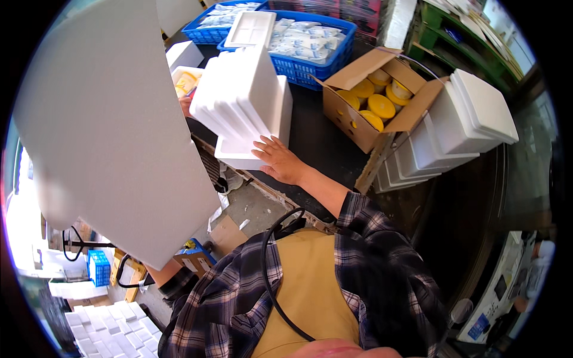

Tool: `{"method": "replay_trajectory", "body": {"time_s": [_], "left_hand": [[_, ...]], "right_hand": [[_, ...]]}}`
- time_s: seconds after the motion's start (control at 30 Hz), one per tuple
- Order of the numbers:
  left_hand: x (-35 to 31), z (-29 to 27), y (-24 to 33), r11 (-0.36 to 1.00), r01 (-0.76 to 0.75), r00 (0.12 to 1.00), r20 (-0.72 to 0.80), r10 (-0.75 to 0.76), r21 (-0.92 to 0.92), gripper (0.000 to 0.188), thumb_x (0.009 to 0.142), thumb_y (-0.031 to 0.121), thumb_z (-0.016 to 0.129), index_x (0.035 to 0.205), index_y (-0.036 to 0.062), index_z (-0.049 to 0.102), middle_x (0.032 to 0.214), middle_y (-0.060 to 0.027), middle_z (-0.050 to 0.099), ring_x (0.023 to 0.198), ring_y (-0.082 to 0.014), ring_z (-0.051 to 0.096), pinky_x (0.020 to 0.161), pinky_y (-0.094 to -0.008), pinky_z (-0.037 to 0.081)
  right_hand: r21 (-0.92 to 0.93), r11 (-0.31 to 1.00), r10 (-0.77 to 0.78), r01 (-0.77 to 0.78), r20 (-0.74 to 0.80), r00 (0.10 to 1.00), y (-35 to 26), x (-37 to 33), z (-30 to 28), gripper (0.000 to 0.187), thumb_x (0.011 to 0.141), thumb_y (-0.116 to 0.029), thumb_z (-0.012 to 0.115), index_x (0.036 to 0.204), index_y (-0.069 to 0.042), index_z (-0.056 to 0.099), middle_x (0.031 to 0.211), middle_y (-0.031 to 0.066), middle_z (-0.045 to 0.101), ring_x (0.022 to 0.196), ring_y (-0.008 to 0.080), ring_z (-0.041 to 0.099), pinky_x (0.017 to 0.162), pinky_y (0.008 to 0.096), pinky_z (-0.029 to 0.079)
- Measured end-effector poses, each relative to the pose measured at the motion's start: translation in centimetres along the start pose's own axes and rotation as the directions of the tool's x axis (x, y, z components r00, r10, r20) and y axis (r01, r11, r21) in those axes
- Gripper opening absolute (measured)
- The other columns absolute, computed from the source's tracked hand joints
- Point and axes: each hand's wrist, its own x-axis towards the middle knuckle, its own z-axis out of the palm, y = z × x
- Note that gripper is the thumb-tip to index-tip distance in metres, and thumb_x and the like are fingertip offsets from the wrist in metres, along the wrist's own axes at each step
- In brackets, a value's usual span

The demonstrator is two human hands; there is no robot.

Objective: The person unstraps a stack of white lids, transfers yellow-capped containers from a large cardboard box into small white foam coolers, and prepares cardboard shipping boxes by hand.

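Observation:
A big white foam piece [113, 137] fills the left side, raised close in front of me. My left hand is hidden behind it; only the wrist and forearm [164, 273] show at its lower corner. My right hand [282, 162] lies with fingers spread on the near edge of a white foam box [237, 160] on the black belt. Several white foam lids [230, 98] stand tilted in a row inside that box. Just left of it, another person's hand [186, 107] is beside a small foam box with yellow contents [188, 80].
Blue crates [337, 62] of white packets stand at the far side, a foam lid [250, 28] resting on one. An open carton [349, 122] holds several yellow-lidded tubs. Foam boxes [444, 131] are stacked at right. Scraps litter the floor [253, 206]; more foam blocks [116, 328] lie lower left.

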Motion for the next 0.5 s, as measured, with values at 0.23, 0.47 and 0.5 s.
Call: {"method": "replay_trajectory", "body": {"time_s": [0.23, 0.47, 0.5], "left_hand": [[0.7, 4.4, -2.7, 0.935, 0.171, 0.947, 0.21, -0.243, 0.309, 0.034, 0.073, 0.011, 0.061, 0.1, -0.0089, 0.065, 0.084, -0.0127, 0.067, 0.072, -0.0218, 0.066, 0.066, -0.0287, 0.051], [8.3, 9.2, -9.8, 0.684, 0.095, 0.792, 0.361, -0.493, 0.724, 0.027, 0.069, 0.016, 0.061, 0.087, -0.0046, 0.064, 0.078, -0.0084, 0.063, 0.069, -0.0179, 0.058, 0.067, -0.0309, 0.047], [8.8, 9.9, -10.1, 0.66, 0.082, 0.796, 0.349, -0.494, 0.747, 0.029, 0.069, 0.017, 0.06, 0.088, -0.0047, 0.063, 0.079, -0.0089, 0.062, 0.07, -0.0189, 0.058, 0.068, -0.0319, 0.047]], "right_hand": [[0.518, 0.706, 0.596, -0.482, -0.069, 0.8, -0.8, -11.6, -8.4, 0.027, 0.097, -0.019, 0.054, 0.114, 0.0, 0.065, 0.117, 0.0147, 0.065, 0.112, 0.0283, 0.06, 0.099, 0.0355, 0.044], [0.955, 0.172, 0.878, -0.242, -0.037, 0.478, -1.7, -17.6, -8.0, 0.039, 0.105, -0.032, 0.037, 0.118, -0.003, 0.06, 0.102, 0.0069, 0.067, 0.09, 0.0128, 0.061, 0.087, 0.0261, 0.047], [0.967, 0.114, 0.895, -0.229, 0.0, 0.446, -1.6, -18.2, -7.9, 0.04, 0.105, -0.035, 0.035, 0.119, -0.005, 0.059, 0.102, 0.0071, 0.066, 0.087, 0.0132, 0.062, 0.084, 0.0269, 0.049]]}}
